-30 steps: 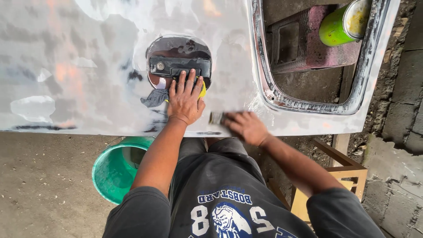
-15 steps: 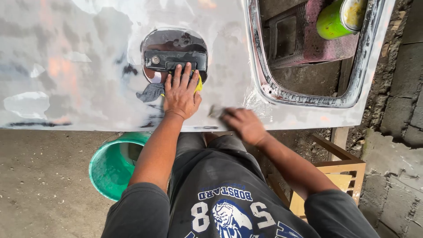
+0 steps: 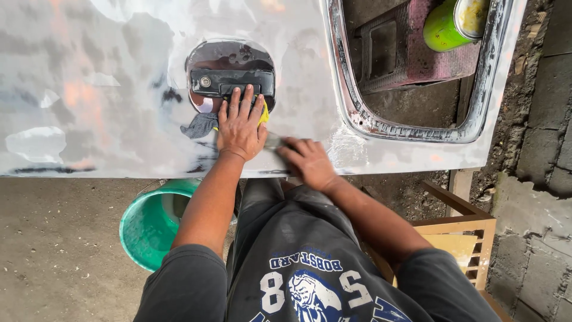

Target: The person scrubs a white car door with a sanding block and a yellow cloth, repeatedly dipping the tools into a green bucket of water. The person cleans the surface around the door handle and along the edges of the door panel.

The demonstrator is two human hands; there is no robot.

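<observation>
Left hand (image 3: 241,125) lies spread, pressing a yellow sponge (image 3: 263,113) below the door handle (image 3: 232,82); right hand (image 3: 307,161) pinches sandpaper (image 3: 273,141) near the door panel (image 3: 89,89) edge.

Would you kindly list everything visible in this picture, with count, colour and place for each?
Sanded grey metal car door panel: one, silver-grey with dark patches, lying flat across the top.
Black door handle in its round recess: one, black, panel centre, above the left hand.
Yellow sponge: one, yellow, under the left hand.
Small grey sanding piece: one, grey, at the right hand's fingertips.
Green spray can: one, green, seen through the window opening, top right.
Teal plastic bucket: one, teal, on the floor below the panel.
Wooden frame: one, tan, lower right.
Left hand: pressed flat on the sponge.
Right hand: on the panel's near edge.
</observation>
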